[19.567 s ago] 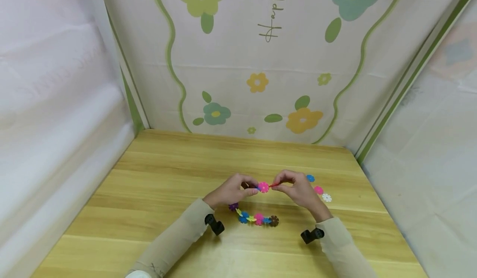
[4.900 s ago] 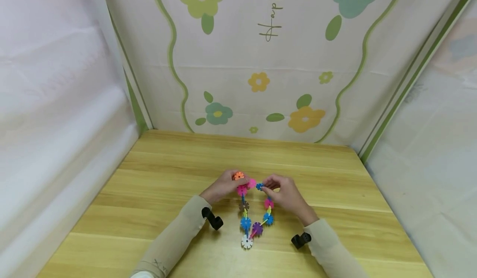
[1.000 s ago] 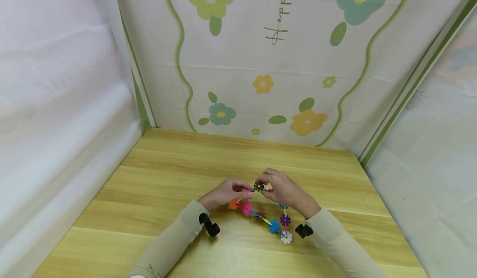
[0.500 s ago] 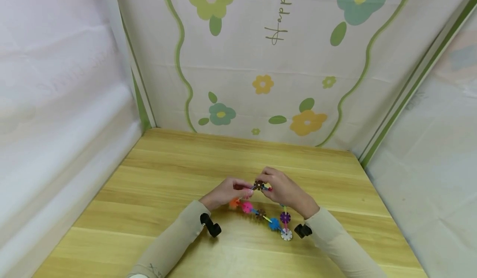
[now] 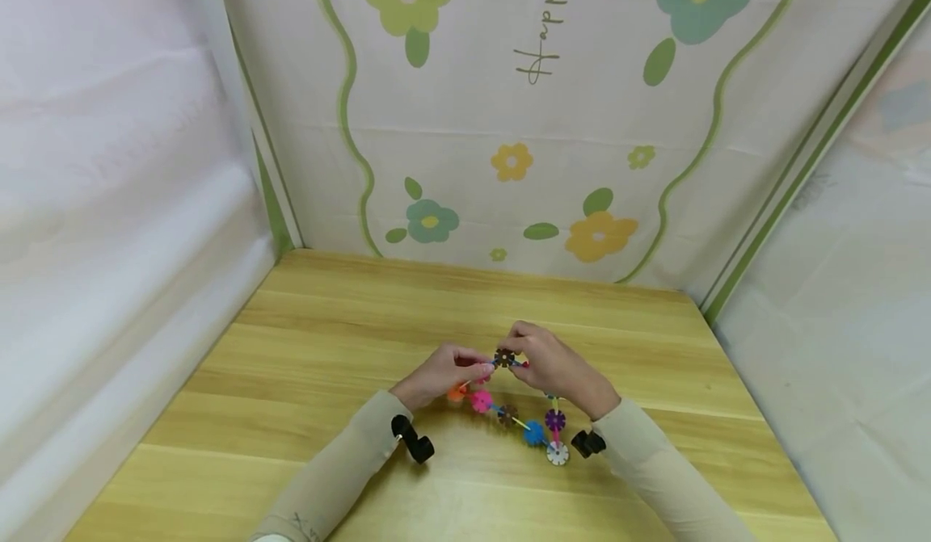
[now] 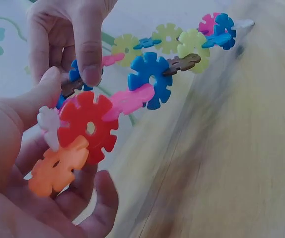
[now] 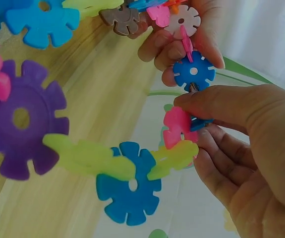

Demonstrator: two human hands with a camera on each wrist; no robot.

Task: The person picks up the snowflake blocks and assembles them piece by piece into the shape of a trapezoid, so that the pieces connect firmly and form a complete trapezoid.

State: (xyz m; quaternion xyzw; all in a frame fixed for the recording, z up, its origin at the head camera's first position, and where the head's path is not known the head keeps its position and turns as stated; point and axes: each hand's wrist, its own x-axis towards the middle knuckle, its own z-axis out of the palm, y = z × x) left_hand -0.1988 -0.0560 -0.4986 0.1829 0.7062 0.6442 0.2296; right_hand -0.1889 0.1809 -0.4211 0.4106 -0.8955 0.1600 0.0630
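A chain of slotted plastic snowflake discs in many colours loops between both hands over the table. My left hand (image 5: 440, 376) pinches the chain's upper left part; an orange disc (image 6: 59, 166), a red disc (image 6: 88, 128) and a white disc (image 7: 183, 22) sit by its fingers. My right hand (image 5: 560, 368) pinches the chain at a brown disc (image 5: 504, 357) and a blue disc (image 7: 201, 123), thumb over them. Between the hands shows another blue disc (image 7: 194, 71). The joint under the right thumb is partly hidden. Lower in the loop hang a purple disc (image 5: 555, 419) and a white disc.
The wooden table (image 5: 327, 308) lies beneath both hands. A flower-printed cloth wall (image 5: 465, 106) stands behind it, with white cloth walls on the left (image 5: 124, 203) and right (image 5: 836, 283). Black cameras (image 5: 413, 439) are strapped to both wrists.
Loose blue, pink and white discs on the right of the table are gone since the oldest frame, and the chain is longer. In the last second the hands and chain rise only slightly.
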